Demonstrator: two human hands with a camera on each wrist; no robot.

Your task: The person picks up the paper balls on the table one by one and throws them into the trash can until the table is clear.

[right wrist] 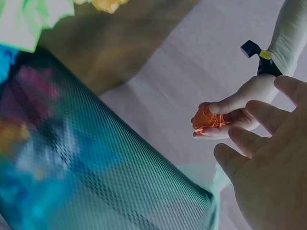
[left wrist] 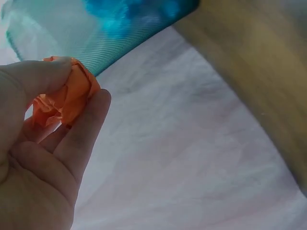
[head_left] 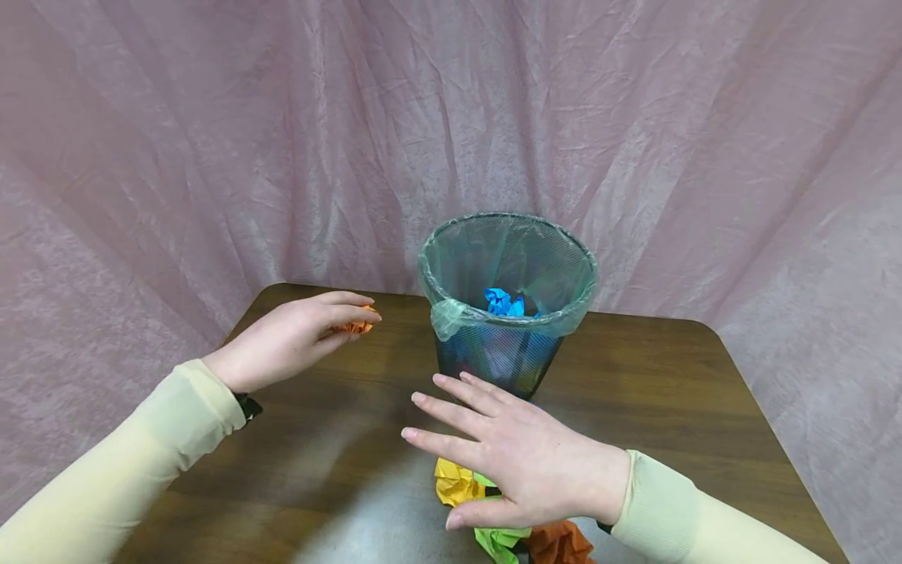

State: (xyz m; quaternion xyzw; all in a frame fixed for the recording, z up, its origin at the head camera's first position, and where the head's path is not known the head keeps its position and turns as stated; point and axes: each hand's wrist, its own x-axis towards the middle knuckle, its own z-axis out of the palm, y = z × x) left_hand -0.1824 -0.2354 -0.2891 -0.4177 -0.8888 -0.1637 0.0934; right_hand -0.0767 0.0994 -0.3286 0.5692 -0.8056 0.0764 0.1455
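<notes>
Pinch Suffices for a Light Load

Crumpled yellow paper point(head_left: 456, 482), light-green paper point(head_left: 500, 540) and rust-orange paper point(head_left: 561, 543) lie on a brown wooden table point(head_left: 655, 376) below a right hand point(head_left: 524, 450), its straight fingers spread, holding nothing. A left hand point(head_left: 296, 333) pinches a crumpled orange paper ball point(left wrist: 74, 98) left of the bin, lightly, perhaps to suit its slight weight. That black mesh bin point(head_left: 486, 356), holding crumpled blue paper point(head_left: 499, 301), wears a translucent green plastic liner point(head_left: 447, 317), folded outward presumably against slipping. Behind hangs pink velvety curtain point(head_left: 451, 117).

Gap open between left hand point(head_left: 292, 333) and mesh bin point(head_left: 493, 352). Bin mouth uncovered, reachable from above. Near side obstructed: right hand point(head_left: 528, 454) spread before bin, yellow crumpled paper point(head_left: 455, 482) partly beneath. Pink curtain point(head_left: 352, 157) bars passage behind worktop point(head_left: 648, 376).
</notes>
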